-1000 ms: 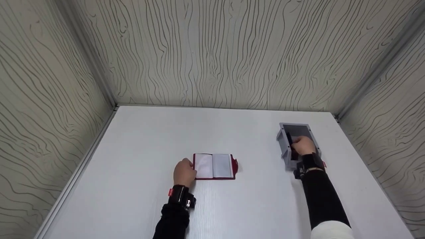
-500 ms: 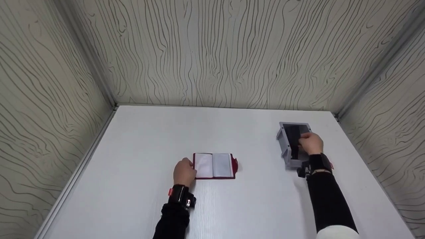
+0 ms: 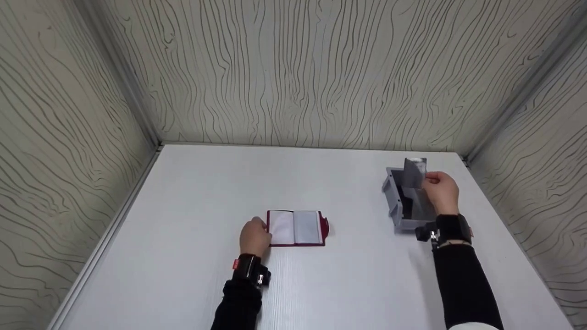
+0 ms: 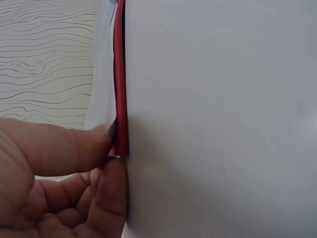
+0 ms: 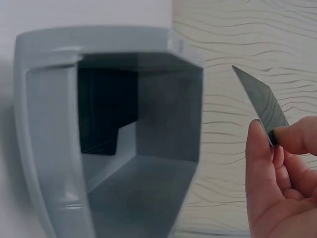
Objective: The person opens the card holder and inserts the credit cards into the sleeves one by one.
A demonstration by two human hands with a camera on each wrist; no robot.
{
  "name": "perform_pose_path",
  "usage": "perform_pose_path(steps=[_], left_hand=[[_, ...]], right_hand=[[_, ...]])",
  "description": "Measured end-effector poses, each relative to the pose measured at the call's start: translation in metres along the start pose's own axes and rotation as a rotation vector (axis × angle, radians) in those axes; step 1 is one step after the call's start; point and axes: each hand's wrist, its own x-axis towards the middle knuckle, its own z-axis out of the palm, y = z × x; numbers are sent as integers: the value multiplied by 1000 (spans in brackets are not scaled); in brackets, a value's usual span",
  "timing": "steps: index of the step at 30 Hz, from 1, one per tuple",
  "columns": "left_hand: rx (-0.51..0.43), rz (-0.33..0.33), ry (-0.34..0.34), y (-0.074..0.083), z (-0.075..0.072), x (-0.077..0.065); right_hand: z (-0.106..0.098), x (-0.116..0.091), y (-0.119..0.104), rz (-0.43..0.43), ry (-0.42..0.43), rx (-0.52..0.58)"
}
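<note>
A small red booklet with clear, pocket-like pages lies spread on the white table in the head view. My left hand pinches its left edge; in the left wrist view thumb and fingertips meet on the red cover. Above a grey plastic bin on the right, my right hand pinches a thin, dark, shiny card by its edge. The right wrist view shows that card tilted and apart from the bin. A dark flat piece stands against the bin's inner wall.
The white table stretches between the booklet and the bin. Wood-grain patterned panels rise at the back and both sides, joined by grey corner posts.
My right hand has risen out of the bin and moved right, lifting the card above the bin. My left hand and the booklet have stayed in place.
</note>
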Motion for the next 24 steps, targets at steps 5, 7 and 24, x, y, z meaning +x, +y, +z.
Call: perform_pose_path(steps=[5, 7, 24], left_hand=[[-11, -8, -1, 0, 0, 0], [-14, -8, 1, -1, 0, 0], [-16, 34, 32, -2, -1, -1]], right_hand=[[1, -3, -11, -13, -14, 24], [2, -5, -15, -12, -27, 37], [44, -39, -49, -18, -205, 262]])
